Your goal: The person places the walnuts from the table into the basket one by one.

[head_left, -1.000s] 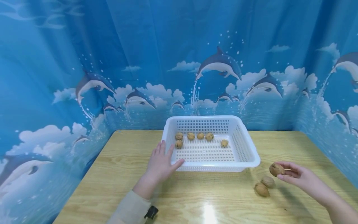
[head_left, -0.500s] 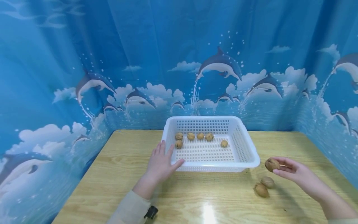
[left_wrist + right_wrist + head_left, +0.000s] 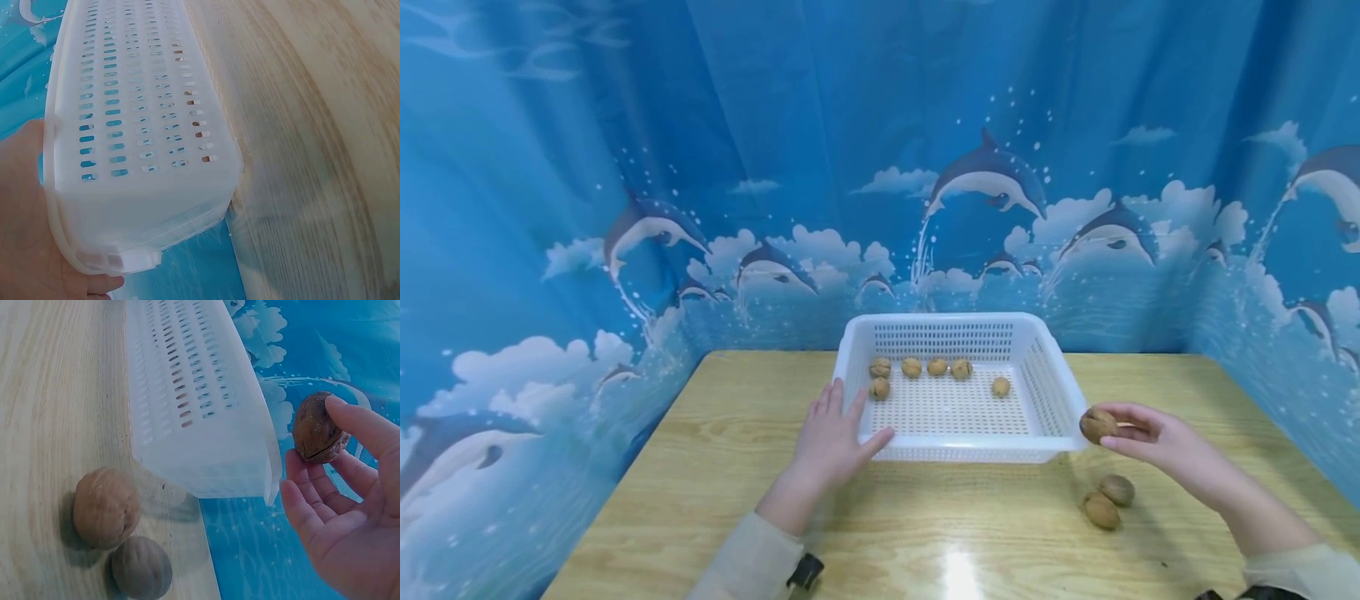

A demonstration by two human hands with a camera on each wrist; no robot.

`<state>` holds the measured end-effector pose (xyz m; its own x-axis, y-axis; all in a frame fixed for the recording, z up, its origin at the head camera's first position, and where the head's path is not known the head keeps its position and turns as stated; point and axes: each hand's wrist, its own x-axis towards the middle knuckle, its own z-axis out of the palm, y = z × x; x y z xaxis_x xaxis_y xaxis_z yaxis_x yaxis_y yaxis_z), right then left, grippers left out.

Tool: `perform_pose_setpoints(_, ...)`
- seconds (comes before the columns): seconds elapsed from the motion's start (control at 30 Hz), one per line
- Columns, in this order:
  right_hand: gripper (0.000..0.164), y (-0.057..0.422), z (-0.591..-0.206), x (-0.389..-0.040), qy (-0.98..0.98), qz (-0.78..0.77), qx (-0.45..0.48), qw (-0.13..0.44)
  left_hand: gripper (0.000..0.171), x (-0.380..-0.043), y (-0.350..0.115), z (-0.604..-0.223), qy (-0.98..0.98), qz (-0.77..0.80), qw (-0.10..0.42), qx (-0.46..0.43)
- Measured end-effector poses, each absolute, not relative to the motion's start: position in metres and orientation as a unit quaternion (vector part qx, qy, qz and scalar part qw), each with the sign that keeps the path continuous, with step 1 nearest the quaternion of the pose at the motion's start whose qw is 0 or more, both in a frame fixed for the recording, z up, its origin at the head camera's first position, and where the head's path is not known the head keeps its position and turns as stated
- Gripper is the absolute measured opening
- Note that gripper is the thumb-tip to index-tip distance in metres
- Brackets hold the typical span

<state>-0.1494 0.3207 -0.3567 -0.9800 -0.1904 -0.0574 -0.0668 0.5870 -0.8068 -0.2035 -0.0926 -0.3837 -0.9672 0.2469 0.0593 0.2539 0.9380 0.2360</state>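
My right hand (image 3: 1157,437) pinches a walnut (image 3: 1097,425) between thumb and fingertips, at the right rim of a white plastic basket (image 3: 962,450). In the right wrist view the held walnut (image 3: 317,428) shows a dark crack along its shell. My left hand (image 3: 831,437) lies with spread, straight fingers on the basket's front left corner; the left wrist view has this hand (image 3: 25,225) against the basket rim (image 3: 53,206). Inside the basket several walnuts (image 3: 912,367) sit mostly along the back left, with a single walnut (image 3: 1001,387) apart toward the right.
Two walnuts, a browner one (image 3: 1101,510) and a greyer one (image 3: 1117,490), lie close together on the wooden table (image 3: 700,500), in front of the basket's right corner. A blue dolphin-print curtain (image 3: 850,167) stands behind the table and along both sides.
My right hand has carried its walnut leftward and slightly up, from beyond the loose pair to the basket's right rim. The left hand stays where it was.
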Motion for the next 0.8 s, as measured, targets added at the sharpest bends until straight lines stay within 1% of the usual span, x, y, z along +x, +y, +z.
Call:
perform_pose_setpoints(0.2,0.06,0.309,-0.351,-0.159,0.87,-0.478,-0.075,0.098,0.083,-0.202,-0.093,-0.385,-0.983,-0.13,0.014,-0.127)
perform_pose_setpoints(0.47,0.063,0.3,-0.342,-0.167,0.87,-0.478,-0.077,0.091,0.083,-0.204,-0.092,-0.386,-0.981,-0.134,0.022,-0.141)
perform_pose_setpoints(0.8,0.067,0.28,-0.331,-0.187,0.865,-0.482,-0.093,0.104,0.083,-0.204,-0.093,-0.384,-0.983,-0.122,0.024,-0.136)
